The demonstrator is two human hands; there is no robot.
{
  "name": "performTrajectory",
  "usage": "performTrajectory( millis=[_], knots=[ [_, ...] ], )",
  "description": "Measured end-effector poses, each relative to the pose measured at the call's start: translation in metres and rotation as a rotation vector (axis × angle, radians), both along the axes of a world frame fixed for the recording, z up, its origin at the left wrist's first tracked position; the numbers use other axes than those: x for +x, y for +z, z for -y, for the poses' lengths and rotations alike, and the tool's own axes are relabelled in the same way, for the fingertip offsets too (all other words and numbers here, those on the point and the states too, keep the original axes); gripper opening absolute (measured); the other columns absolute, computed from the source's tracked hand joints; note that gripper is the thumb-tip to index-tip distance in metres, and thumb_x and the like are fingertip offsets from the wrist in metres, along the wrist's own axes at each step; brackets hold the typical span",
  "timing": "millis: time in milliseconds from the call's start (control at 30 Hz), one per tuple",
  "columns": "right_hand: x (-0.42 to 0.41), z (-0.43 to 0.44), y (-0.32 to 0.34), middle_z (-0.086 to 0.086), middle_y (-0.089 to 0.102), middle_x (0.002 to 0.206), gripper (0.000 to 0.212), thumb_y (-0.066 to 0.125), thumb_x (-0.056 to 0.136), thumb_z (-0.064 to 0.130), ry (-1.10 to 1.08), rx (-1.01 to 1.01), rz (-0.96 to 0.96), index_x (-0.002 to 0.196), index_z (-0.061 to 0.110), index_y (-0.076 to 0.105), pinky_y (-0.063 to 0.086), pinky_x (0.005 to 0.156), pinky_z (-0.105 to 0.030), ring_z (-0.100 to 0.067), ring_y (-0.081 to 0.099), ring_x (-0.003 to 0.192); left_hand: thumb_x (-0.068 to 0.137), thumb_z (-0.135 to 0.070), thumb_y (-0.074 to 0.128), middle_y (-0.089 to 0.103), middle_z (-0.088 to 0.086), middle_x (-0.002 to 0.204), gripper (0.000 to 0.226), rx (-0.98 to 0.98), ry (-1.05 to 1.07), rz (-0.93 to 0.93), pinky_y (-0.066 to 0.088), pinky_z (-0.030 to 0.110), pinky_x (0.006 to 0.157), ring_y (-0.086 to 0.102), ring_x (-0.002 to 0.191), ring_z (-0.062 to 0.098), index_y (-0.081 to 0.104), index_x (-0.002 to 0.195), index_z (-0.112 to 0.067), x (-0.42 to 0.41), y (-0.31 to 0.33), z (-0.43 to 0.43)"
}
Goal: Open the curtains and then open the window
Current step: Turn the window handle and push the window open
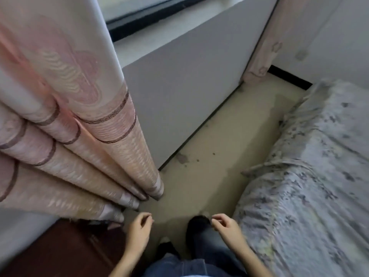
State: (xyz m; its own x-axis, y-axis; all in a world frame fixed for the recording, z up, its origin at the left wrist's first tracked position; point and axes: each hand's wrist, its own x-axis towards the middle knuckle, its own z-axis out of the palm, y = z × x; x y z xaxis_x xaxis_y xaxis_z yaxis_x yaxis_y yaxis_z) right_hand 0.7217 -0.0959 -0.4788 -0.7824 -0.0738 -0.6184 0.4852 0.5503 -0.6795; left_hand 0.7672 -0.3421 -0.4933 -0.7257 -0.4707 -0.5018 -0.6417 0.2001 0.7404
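A pink patterned curtain (65,108) hangs bunched in folds at the left, its hem near the floor. A second pink curtain (267,41) is gathered in the far right corner. Between them the dark window frame (143,19) shows at the top, above a white sill (159,43). My left hand (138,228) hangs low just right of the left curtain's hem, fingers loosely curled, holding nothing. My right hand (227,224) hangs level with it above my shoe, also loosely curled and empty. Neither hand touches a curtain.
A white wall (189,96) runs below the sill down to a beige floor (209,172). A bed with a grey flowered cover (311,176) fills the right side. Dark wooden furniture (60,248) stands at the lower left. My jeans and dark shoes are at the bottom.
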Motion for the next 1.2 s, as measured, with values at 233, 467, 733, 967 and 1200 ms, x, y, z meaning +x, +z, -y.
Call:
performTrajectory(
  millis=[233,467,733,967,1200],
  knots=[
    [-0.008,-0.051,-0.002,-0.005,0.061,0.085,0.032,0.063,0.081,0.009,-0.197,-0.003,0.001,0.111,0.016,0.053,0.047,0.083,-0.034,-0.021,0.058,0.085,0.088,-0.002,0.051,0.064,-0.004,0.071,0.032,0.035,-0.242,-0.078,0.049,0.036,0.076,0.064,0.074,0.015,0.055,0.07,-0.029,-0.078,0.014,-0.051],
    [-0.096,-0.106,0.006,-0.009,0.064,0.09,0.029,0.062,0.083,0.014,-0.213,-0.035,-0.116,0.111,0.012,0.056,0.045,0.08,-0.033,-0.02,0.059,0.086,0.088,-0.007,0.051,0.064,-0.002,0.071,0.029,0.055,-0.347,-0.132,0.049,0.039,0.079,0.061,0.074,0.019,0.056,0.069,-0.028,-0.139,0.029,-0.133],
    [-0.136,-0.129,-0.007,-0.006,0.064,0.087,0.012,0.063,0.082,0.018,-0.128,-0.038,-0.063,0.091,0.023,0.057,0.045,0.08,-0.027,-0.017,0.059,0.086,0.087,-0.014,0.054,0.061,-0.005,0.072,0.021,0.004,-0.474,0.073,0.04,0.018,0.066,0.055,0.076,0.013,0.059,0.068,-0.021,-0.188,0.016,-0.161],
    [-0.211,-0.173,-0.014,0.0,0.062,0.088,0.011,0.059,0.085,0.018,-0.168,-0.027,-0.056,0.096,0.016,0.061,0.045,0.079,-0.025,-0.016,0.059,0.09,0.088,-0.015,0.052,0.065,0.004,0.081,0.017,-0.035,-0.273,0.085,0.04,0.027,0.066,0.054,0.076,0.015,0.066,0.081,-0.007,-0.255,0.005,-0.162],
    [-0.336,-0.237,-0.001,-0.008,0.063,0.086,0.005,0.061,0.084,0.011,-0.318,0.025,-0.12,0.089,0.013,0.061,0.044,0.075,-0.026,-0.021,0.06,0.085,0.09,-0.013,0.05,0.065,0.011,0.085,0.018,0.013,-0.331,0.052,0.04,0.03,0.068,0.056,0.082,0.024,0.065,0.088,-0.002,-0.397,0.002,-0.204]
  ],
)
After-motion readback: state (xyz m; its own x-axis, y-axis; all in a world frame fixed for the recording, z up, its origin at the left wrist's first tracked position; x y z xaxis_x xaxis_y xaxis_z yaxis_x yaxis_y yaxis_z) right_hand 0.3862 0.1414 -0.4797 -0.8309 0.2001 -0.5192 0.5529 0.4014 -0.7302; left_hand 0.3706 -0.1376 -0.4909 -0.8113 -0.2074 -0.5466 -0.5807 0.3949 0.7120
